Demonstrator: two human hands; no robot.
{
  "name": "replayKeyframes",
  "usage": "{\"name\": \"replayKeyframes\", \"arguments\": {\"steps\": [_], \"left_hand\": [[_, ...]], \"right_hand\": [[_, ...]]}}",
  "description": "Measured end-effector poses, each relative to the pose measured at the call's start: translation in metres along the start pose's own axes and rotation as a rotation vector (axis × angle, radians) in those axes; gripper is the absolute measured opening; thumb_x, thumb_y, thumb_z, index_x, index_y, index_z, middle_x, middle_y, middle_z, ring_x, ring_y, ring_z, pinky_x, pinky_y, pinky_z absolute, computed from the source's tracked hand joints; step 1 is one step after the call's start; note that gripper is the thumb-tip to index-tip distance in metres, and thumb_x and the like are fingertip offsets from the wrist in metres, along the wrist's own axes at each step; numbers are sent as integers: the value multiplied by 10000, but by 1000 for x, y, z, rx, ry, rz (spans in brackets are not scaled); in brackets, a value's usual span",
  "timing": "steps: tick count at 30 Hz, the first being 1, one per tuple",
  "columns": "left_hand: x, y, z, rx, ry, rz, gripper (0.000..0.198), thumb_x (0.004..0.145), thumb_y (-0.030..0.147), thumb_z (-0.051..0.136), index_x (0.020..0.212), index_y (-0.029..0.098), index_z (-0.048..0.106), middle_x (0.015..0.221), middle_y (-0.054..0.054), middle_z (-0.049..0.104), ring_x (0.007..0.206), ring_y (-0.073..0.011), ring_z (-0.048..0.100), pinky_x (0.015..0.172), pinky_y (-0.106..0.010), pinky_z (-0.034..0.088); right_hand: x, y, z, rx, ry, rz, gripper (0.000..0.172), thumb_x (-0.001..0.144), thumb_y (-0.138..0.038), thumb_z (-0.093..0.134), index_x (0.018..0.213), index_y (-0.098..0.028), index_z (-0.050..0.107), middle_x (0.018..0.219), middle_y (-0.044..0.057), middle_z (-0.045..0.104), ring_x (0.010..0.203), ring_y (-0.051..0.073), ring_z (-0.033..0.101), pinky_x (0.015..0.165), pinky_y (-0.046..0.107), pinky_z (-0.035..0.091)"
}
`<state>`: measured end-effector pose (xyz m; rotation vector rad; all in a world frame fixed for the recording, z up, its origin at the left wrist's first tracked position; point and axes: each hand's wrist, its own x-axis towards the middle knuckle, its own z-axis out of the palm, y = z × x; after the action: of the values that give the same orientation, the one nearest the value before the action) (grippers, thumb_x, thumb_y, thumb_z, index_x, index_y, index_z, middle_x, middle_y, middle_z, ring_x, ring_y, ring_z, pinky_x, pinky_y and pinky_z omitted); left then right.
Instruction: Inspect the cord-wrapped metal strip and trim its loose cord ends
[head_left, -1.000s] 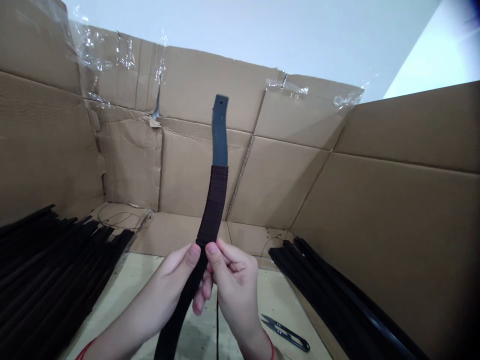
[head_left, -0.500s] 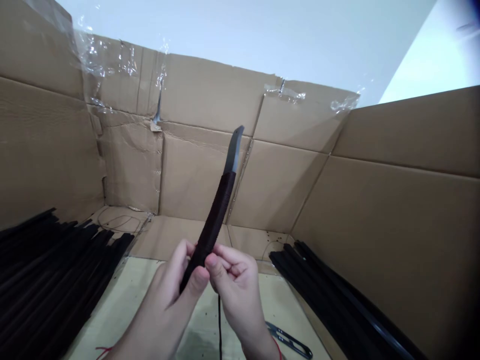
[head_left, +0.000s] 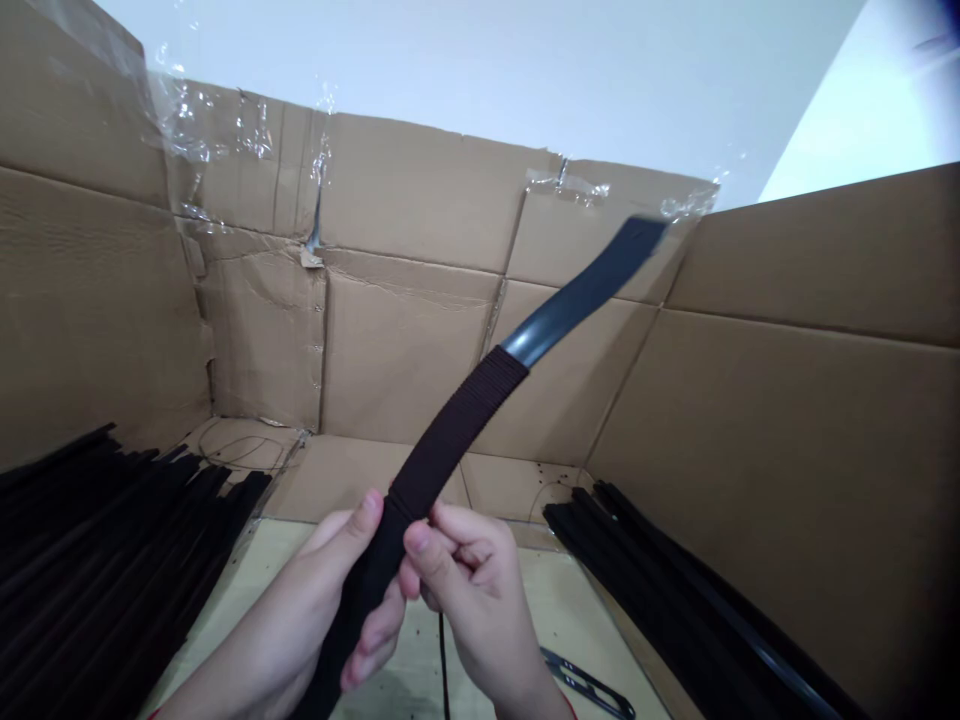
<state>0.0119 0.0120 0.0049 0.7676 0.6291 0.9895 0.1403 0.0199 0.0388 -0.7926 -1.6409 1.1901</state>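
A long curved dark strip [head_left: 480, 395] rises from my hands toward the upper right; its middle is wound with dark brown cord and its bare grey-blue end [head_left: 592, 285] has a small hole. My left hand [head_left: 330, 605] is wrapped round the strip's lower part. My right hand [head_left: 469, 590] is closed beside it, fingertips pinched against the wound section, with a thin black cord [head_left: 442, 670] hanging down below it.
Cardboard walls [head_left: 390, 330] enclose the workspace on three sides. A pile of black strips [head_left: 90, 560] lies at left, another stack [head_left: 675, 600] at right. Small thread snips [head_left: 585, 685] lie on the pale table [head_left: 262, 590] near my right wrist.
The strip has turned in my hands; its bare tip swung from pointing straight up to leaning up and to the right. Both hands stayed on its lower part.
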Motion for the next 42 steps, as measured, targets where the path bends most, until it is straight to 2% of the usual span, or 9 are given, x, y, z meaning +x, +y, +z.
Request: {"name": "replayKeyframes", "arguments": {"steps": [4,9,13,16,20,23,26,31,42], "left_hand": [[9,-5,2,72,-49,-19,584,874,716,349,750,166,500,420,46,401,346,-79,351,360,-183,279],[4,-9,13,267,272,234,473,812,633,589,944,190,487,588,55,452,506,-71,417,468,-156,336],[8,-11,-2,-99,-183,-121,664,688,851,473,742,189,453,427,105,290,312,-33,172,305,-166,159],[15,-13,-13,-180,-464,-164,676,660,876,463,682,203,410,379,105,287,261,-37,160,274,-178,153],[14,-7,-7,219,-24,171,502,868,663,468,780,169,470,581,41,450,487,-54,382,464,-148,321],[6,4,2,252,189,258,439,874,584,541,789,157,486,624,46,392,543,-53,327,483,-147,269],[-3,9,1,25,33,62,464,818,605,586,742,159,481,522,72,318,441,-36,201,407,-160,137],[-8,6,-9,-319,-311,-237,581,813,714,487,661,154,457,461,99,216,384,-18,106,374,-156,106],[0,-5,-2,-324,-393,-158,558,804,683,560,716,143,450,506,101,207,411,-11,87,402,-142,94]], "right_hand": [[-3,1,1,-25,57,100,311,915,-420,561,756,-152,550,495,-1,539,406,114,537,381,188,404],[4,4,2,0,155,61,316,893,-427,590,772,-135,596,532,-12,509,448,94,484,424,191,429],[5,-3,-2,128,-1,149,294,798,-408,711,870,-125,673,599,-2,562,536,89,517,501,174,441],[0,-7,0,124,23,168,278,783,-355,721,931,-123,688,649,14,597,566,96,539,528,180,455],[-2,-3,2,-116,227,26,196,822,-309,667,753,-126,667,487,-55,392,429,63,363,417,173,346],[-1,-4,2,-151,176,-10,206,799,-278,691,660,-131,655,466,-72,282,423,56,267,389,176,273],[-2,-9,2,-59,51,-1,123,803,-277,702,793,-160,740,469,-37,484,428,84,435,433,187,394],[-6,-12,6,80,147,93,182,818,-314,701,728,-158,719,551,48,690,481,133,645,499,183,522],[-9,-7,9,187,352,68,217,779,-334,739,778,-128,668,518,22,663,407,108,624,408,125,496]]}}
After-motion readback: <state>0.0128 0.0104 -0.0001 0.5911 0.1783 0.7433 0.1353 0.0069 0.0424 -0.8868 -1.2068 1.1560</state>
